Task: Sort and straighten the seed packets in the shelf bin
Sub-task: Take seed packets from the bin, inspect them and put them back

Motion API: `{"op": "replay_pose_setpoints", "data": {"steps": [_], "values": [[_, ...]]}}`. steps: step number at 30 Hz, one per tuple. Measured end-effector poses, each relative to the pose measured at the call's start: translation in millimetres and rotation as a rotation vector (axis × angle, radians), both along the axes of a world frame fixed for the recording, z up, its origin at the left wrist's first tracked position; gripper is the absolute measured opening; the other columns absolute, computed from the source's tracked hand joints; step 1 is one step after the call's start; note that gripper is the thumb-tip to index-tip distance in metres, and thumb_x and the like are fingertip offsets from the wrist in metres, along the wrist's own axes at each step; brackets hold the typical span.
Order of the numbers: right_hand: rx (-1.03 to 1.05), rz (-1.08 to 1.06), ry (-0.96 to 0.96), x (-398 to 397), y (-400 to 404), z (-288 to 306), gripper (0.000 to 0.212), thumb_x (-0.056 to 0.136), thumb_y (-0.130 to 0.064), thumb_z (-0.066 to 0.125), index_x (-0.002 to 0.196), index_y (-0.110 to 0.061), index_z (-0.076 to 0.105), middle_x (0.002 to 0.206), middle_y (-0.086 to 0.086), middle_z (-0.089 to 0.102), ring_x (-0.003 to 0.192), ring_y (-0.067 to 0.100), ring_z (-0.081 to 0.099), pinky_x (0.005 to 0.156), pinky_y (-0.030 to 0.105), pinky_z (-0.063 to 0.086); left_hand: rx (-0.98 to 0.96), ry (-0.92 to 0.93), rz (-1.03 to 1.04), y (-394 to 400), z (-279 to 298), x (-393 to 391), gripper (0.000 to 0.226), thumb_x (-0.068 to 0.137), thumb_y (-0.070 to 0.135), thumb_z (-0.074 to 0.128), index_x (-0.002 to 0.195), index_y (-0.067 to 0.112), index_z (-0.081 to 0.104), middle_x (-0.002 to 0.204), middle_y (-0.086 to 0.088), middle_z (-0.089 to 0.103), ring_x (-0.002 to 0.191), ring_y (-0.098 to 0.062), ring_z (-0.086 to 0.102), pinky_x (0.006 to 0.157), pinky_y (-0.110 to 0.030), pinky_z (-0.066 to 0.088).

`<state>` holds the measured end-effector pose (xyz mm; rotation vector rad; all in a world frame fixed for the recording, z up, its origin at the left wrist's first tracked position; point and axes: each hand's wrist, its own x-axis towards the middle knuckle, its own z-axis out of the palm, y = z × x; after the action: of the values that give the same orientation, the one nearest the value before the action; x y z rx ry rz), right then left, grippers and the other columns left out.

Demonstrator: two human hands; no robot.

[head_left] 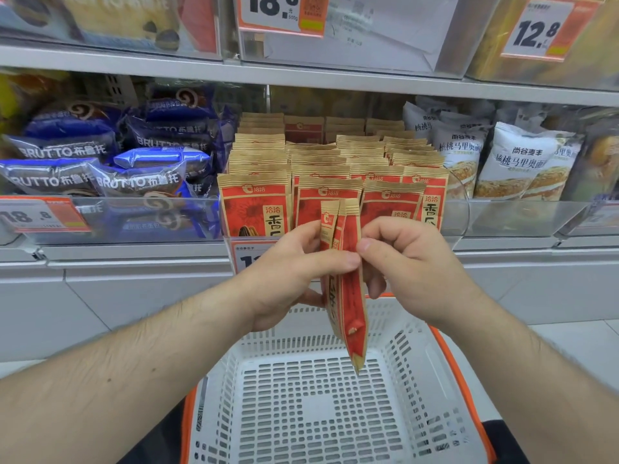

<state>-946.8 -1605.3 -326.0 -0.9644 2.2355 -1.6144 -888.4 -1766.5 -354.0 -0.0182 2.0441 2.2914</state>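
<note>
Above one white basket (pixel 338 406), left hand (pixel 288 276) and right hand (pixel 408 262) each pinch two seed packets (pixel 348 296); grip clamped.

BRUTTO on blue packs (pixel 57 180); price tags (pixel 536 30) 12.8, perhaps 18.8.

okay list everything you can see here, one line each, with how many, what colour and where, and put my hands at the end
held seed packets: at least two, red and tan, edge-on above the basket, in front of the bin
seed packets in bin: many upright rows, red and tan, middle shelf centre
shelf bin: one, clear, around those rows
blue snack packs: many, blue, bin to the left
white snack bags: several, white, bin to the right
price tags: at least four, orange and white, on the bin fronts
basket: one, white with orange rim, below the hands
left hand: grip on the held packets
right hand: grip on the same packets
</note>
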Motion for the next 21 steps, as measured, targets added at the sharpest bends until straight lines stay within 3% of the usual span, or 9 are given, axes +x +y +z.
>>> {"op": "replay_pose_setpoints", "data": {"steps": [4,7,17,21], "values": [[-0.143,0.068,-0.239,4.0,-4.7,2.6,0.021,0.081,-0.017,0.055,0.062,-0.015,0.063,0.052,0.004,0.06,0.039,0.015,0.051,0.041,0.023,0.043,0.142,-0.015,-0.2,-2.0,3.5,1.5,0.033,0.071,0.034,0.065,0.098,0.016,0.067,0.09,-0.017,0.068,0.08,-0.025,0.067,0.07,-0.039,0.054],[-0.176,0.091,-0.313,4.2,-6.1,0.9,0.022,0.079,-0.017,0.055,0.059,-0.017,0.065,0.051,0.006,0.058,0.036,0.014,0.048,0.038,0.021,0.04,0.214,-0.023,-0.262,-3.0,2.3,1.5,0.024,0.071,0.033,0.061,0.085,0.016,0.071,0.087,-0.019,0.069,0.077,-0.026,0.066,0.073,-0.041,0.053],[-0.19,0.107,-0.342,3.7,-6.1,-1.4,0.025,0.079,-0.018,0.055,0.057,-0.02,0.066,0.051,0.007,0.057,0.036,0.015,0.046,0.037,0.021,0.037,0.249,-0.024,-0.283,-3.2,-0.1,0.6,0.026,0.071,0.033,0.061,0.086,0.014,0.07,0.089,-0.02,0.069,0.078,-0.027,0.068,0.072,-0.041,0.055],[-0.149,0.088,-0.237,0.1,-2.7,-0.2,0.029,0.091,-0.013,0.061,0.063,-0.017,0.065,0.052,0.006,0.058,0.038,0.015,0.049,0.039,0.024,0.04,0.195,-0.016,-0.18,-3.7,1.6,0.8,0.029,0.067,0.035,0.067,0.089,0.017,0.069,0.088,-0.016,0.07,0.078,-0.024,0.07,0.065,-0.039,0.056]]}}
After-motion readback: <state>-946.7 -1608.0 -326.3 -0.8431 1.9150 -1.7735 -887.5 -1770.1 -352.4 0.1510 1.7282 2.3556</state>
